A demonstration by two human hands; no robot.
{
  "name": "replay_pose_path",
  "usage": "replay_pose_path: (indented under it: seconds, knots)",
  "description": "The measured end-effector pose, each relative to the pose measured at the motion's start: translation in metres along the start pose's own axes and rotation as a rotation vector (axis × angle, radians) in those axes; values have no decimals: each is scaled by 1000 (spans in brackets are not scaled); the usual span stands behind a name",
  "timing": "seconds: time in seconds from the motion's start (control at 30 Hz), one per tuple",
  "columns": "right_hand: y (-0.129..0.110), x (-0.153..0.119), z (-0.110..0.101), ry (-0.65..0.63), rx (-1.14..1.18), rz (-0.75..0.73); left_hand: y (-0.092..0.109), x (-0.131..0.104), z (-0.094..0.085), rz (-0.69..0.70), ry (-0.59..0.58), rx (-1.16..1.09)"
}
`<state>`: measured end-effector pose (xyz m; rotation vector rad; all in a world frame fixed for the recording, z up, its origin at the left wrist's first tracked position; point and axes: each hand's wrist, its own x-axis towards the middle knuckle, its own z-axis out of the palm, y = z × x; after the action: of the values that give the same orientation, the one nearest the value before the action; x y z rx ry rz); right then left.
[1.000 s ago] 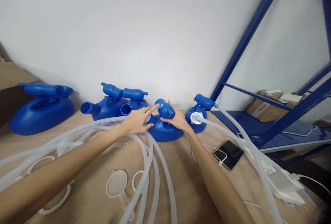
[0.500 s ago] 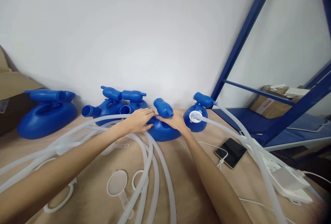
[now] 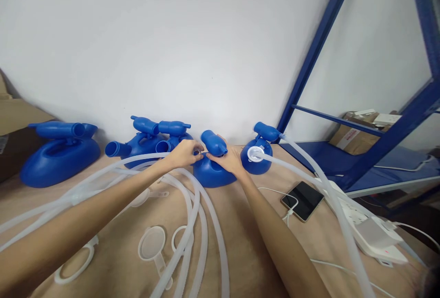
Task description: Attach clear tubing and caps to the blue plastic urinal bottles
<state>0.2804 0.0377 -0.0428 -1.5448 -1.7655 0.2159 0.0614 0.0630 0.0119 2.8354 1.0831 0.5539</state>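
Observation:
A blue plastic urinal bottle (image 3: 215,174) stands on the table in front of me, with a blue bulb-shaped adapter (image 3: 213,143) on top. My right hand (image 3: 228,158) grips it from the right, thumb across its top below the adapter and fingers mostly hidden behind. At its left end, where the mouth would be, my left hand (image 3: 185,153) has its fingers curled together. A small pale bit shows between those fingertips, too small to name. Right of my hands stands another blue bottle (image 3: 256,166) with a white cap (image 3: 255,154) and a tube attached.
More blue bottles (image 3: 58,162) line the wall to the left. Translucent hoses (image 3: 202,224) curve across the table, among loose white caps (image 3: 152,243) and rings (image 3: 74,266). At right lie a phone (image 3: 302,201) and a power strip (image 3: 374,238), beside a blue rack (image 3: 309,55).
My left fingers, earlier stretched over the bottle's left end, are now curled in at it. My right hand keeps its grip. The whole view has shifted slightly.

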Motion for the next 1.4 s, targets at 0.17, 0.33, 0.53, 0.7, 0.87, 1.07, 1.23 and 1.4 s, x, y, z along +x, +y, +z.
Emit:
replay_pose_path:
  seconds: [0.17,0.33,0.53,0.7,0.87,1.07,1.23,1.4]
  knots:
    - [2,1,3,5,-42,29,3,0,-1,64,-5,-4]
    - [1,1,3,16,-47,25,1,0,-1,126,-37,16]
    - [2,2,2,3,-49,16,-1,3,-6,164,-54,-12]
    - [3,2,2,-5,-57,11,-4,3,1,189,-64,6]
    - [5,1,3,1,-63,-5,-10,5,10,177,-67,34]
    - [4,3,3,-2,-78,4,-13,3,13,196,-34,27]
    - [3,2,2,-18,-74,17,-13,4,16,220,7,-1]
    - [3,1,1,-8,-93,27,-11,4,20,227,71,18]
